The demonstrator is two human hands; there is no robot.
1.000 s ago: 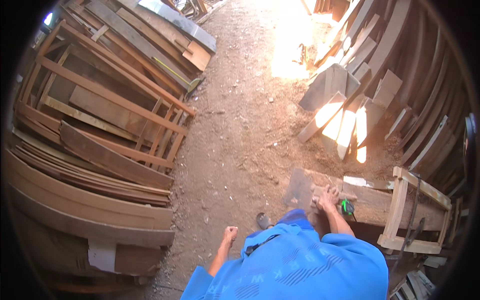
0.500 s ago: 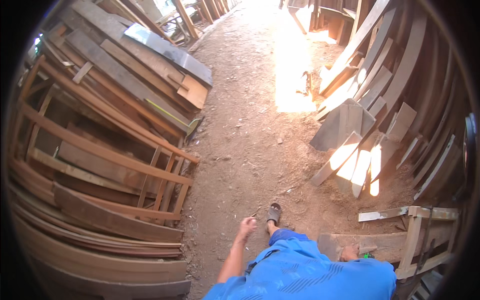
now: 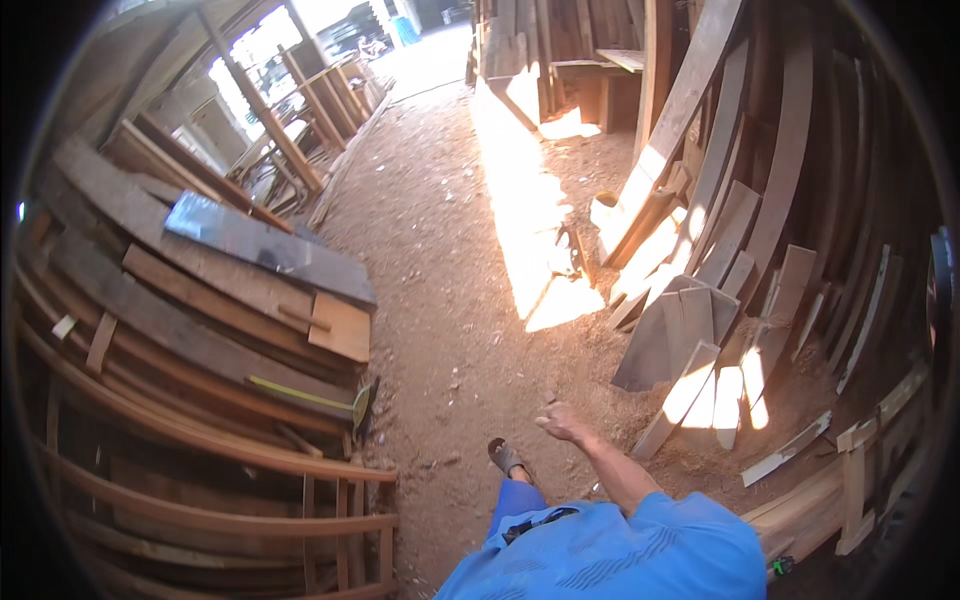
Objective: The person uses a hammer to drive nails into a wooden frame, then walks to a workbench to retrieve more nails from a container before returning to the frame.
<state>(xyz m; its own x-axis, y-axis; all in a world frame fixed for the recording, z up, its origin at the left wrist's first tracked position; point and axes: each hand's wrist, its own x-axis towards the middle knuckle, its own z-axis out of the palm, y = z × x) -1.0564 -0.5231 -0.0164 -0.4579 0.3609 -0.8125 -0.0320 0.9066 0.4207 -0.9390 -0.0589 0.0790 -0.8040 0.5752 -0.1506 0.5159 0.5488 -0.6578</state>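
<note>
My right hand (image 3: 563, 422) is held out in front of me above the sawdust-strewn dirt floor (image 3: 440, 350), its arm bent inward across my body. Its fingers look curled in. A small brownish tip shows at the knuckles, and I cannot make out whether it is a finger or something held. No part of my left hand shows. Below, one sandalled foot (image 3: 506, 458) is forward on the ground, under blue shorts and a blue shirt (image 3: 610, 550).
Stacked planks (image 3: 210, 300) and wooden frames (image 3: 230, 515) line the left; a glossy panel (image 3: 270, 245) lies on top. Boards (image 3: 735, 230) lean along the right, with short offcuts (image 3: 680, 400) at their feet. A sunlit strip (image 3: 520, 200) crosses the dirt path.
My right hand has swung forward and inward from my right side. My left hand has dropped out of view. The other foot is forward, and the view has turned and moved ahead.
</note>
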